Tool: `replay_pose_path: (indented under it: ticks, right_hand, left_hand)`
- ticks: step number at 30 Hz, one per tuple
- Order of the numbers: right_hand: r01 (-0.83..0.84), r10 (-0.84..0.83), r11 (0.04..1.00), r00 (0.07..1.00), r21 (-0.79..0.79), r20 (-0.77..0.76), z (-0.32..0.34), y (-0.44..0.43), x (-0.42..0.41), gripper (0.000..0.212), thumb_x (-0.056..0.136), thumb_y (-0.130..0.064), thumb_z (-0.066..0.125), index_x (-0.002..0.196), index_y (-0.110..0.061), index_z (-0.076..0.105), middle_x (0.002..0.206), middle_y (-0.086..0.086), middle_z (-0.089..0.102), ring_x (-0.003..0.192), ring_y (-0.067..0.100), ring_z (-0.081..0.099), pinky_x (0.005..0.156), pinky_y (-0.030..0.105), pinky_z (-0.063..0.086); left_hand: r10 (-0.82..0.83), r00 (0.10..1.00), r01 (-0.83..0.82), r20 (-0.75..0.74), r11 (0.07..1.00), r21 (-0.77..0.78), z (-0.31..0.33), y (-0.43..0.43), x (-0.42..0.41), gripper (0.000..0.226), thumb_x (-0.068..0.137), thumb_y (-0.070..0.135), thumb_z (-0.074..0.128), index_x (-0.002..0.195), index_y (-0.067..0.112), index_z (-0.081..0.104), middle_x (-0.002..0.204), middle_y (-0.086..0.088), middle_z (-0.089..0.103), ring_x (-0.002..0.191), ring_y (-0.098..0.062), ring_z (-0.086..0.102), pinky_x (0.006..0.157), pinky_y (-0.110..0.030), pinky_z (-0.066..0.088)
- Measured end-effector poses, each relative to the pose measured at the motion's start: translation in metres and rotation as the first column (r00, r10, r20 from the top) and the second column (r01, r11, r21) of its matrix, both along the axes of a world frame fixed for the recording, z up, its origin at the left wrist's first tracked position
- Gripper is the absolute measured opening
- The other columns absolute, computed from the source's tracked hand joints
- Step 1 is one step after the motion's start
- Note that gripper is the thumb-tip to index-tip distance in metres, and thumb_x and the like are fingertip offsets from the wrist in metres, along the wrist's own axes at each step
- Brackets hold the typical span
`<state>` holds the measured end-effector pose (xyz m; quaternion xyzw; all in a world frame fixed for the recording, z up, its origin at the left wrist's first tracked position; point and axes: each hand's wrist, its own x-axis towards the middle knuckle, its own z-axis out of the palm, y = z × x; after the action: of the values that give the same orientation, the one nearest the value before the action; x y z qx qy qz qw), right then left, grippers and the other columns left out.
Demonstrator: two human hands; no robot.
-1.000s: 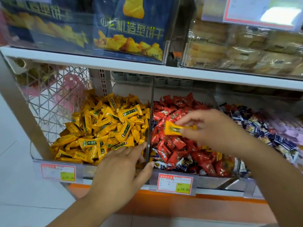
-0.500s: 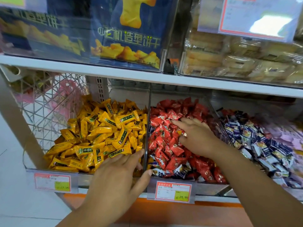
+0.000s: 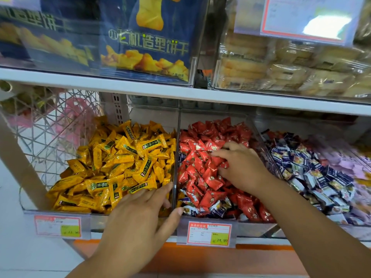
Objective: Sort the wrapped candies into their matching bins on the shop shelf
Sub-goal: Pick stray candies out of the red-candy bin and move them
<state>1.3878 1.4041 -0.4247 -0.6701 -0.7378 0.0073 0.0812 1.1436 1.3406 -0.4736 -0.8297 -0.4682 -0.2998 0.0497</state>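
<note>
Leftmost, a wire basket (image 3: 50, 141) stands beside the lower shelf's clear bins. Yellow candies (image 3: 120, 163) fill the first bin, which has a price label (image 3: 58, 225) on its front. The left hand (image 3: 138, 217) rests on that bin's front edge, fingers straight over the nearest yellow wrappers, thumb at the foot of the clear divider (image 3: 176, 157); its grip is released. Red candies (image 3: 200, 177) fill the middle bin, with several blue-and-white strays (image 3: 217, 209) along its front wall. The right hand (image 3: 241, 169) lies on the red pile, fingers bent into it; whether its grip holds a candy cannot be told. Blue-and-white candies (image 3: 313, 173) fill the next bin, with pink wrappers (image 3: 357, 167) beyond.
</note>
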Motion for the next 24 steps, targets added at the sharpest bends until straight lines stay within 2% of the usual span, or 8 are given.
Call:
replay_pose_path:
  ticks: [2, 6, 9, 11, 14, 16, 21, 24]
  right_hand:
    - [0.014, -0.008, 0.998, 0.997, -0.067, 0.083, 0.002, 0.001, 0.000, 0.054, 0.090, -0.032, 0.059, 0.140, -0.043, 0.042, 0.150, -0.003, 0.031, 0.137, 0.018, 0.026, 0.109, 0.036, 0.021]
    - [0.014, -0.013, 1.000, 0.999, -0.014, 0.040, 0.000, 0.001, -0.002, 0.039, 0.089, -0.032, 0.064, 0.127, -0.037, 0.058, 0.144, -0.002, 0.038, 0.132, 0.019, 0.033, 0.108, 0.036, 0.023]
    - [0.005, 0.014, 0.996, 0.977, 0.085, -0.215, 0.000, 0.000, 0.000, 0.020, 0.085, -0.030, 0.068, 0.105, -0.027, 0.069, 0.128, -0.005, 0.049, 0.121, 0.017, 0.045, 0.105, 0.038, 0.035]
    - [-0.022, 0.041, 0.998, 0.932, 0.059, -0.360, 0.006, -0.003, 0.002, 0.022, 0.083, -0.034, 0.070, 0.105, -0.029, 0.070, 0.122, -0.010, 0.051, 0.117, 0.012, 0.047, 0.104, 0.037, 0.038]
    - [-0.020, 0.004, 0.997, 0.980, -0.078, -0.200, 0.009, -0.006, 0.003, 0.037, 0.085, -0.047, 0.064, 0.120, -0.040, 0.060, 0.133, -0.012, 0.046, 0.127, 0.010, 0.035, 0.109, 0.035, 0.025]
    - [0.021, -0.028, 0.998, 0.993, -0.067, -0.117, 0.005, -0.006, 0.000, 0.040, 0.085, -0.054, 0.060, 0.123, -0.042, 0.058, 0.133, -0.012, 0.045, 0.126, 0.011, 0.033, 0.106, 0.035, 0.022]
    - [0.063, -0.060, 0.998, 0.988, 0.020, -0.139, -0.002, -0.003, -0.013, 0.021, 0.084, -0.048, 0.063, 0.102, -0.038, 0.064, 0.118, -0.010, 0.049, 0.119, 0.015, 0.039, 0.097, 0.032, 0.023]
    - [0.037, -0.020, 0.998, 0.945, 0.046, -0.325, 0.000, -0.002, -0.013, 0.008, 0.081, -0.034, 0.069, 0.083, -0.037, 0.062, 0.106, -0.014, 0.052, 0.111, 0.014, 0.048, 0.103, 0.038, 0.034]
  left_hand:
    - [-0.001, 1.000, 0.001, -0.001, 1.000, -0.014, 0.000, 0.000, 0.000, 0.049, 0.085, 0.054, 0.044, 0.112, 0.022, 0.068, 0.074, 0.025, 0.056, 0.065, -0.004, 0.056, 0.060, -0.018, 0.036]
    - [-0.009, 1.000, 0.009, -0.001, 1.000, -0.030, 0.000, 0.000, 0.000, 0.050, 0.086, 0.055, 0.043, 0.113, 0.022, 0.068, 0.075, 0.026, 0.055, 0.065, -0.003, 0.056, 0.060, -0.019, 0.038]
    - [-0.006, 1.000, 0.006, 0.001, 1.000, -0.030, 0.000, -0.001, -0.001, 0.050, 0.086, 0.055, 0.043, 0.113, 0.022, 0.068, 0.075, 0.026, 0.054, 0.066, -0.003, 0.056, 0.060, -0.019, 0.038]
    - [-0.002, 1.000, 0.002, 0.000, 1.000, -0.025, 0.000, -0.001, 0.000, 0.050, 0.086, 0.056, 0.042, 0.113, 0.022, 0.068, 0.075, 0.026, 0.054, 0.066, -0.004, 0.055, 0.061, -0.019, 0.037]
    - [0.005, 1.000, -0.005, -0.001, 1.000, -0.026, 0.001, -0.001, 0.001, 0.050, 0.086, 0.056, 0.042, 0.112, 0.022, 0.068, 0.075, 0.029, 0.047, 0.065, -0.004, 0.055, 0.061, -0.019, 0.036]
    - [0.007, 1.000, -0.007, 0.001, 0.999, -0.038, 0.002, -0.001, 0.000, 0.050, 0.086, 0.056, 0.043, 0.113, 0.023, 0.068, 0.077, 0.031, 0.040, 0.065, -0.003, 0.055, 0.061, -0.018, 0.036]
    - [0.011, 1.000, -0.011, -0.002, 0.999, -0.043, 0.003, -0.002, 0.000, 0.050, 0.086, 0.056, 0.042, 0.114, 0.024, 0.068, 0.079, 0.032, 0.035, 0.066, -0.001, 0.053, 0.061, -0.017, 0.035]
    - [0.011, 1.000, -0.011, -0.002, 0.999, -0.033, 0.002, -0.002, 0.000, 0.050, 0.086, 0.057, 0.042, 0.115, 0.024, 0.068, 0.076, 0.031, 0.042, 0.068, 0.000, 0.050, 0.060, -0.017, 0.035]
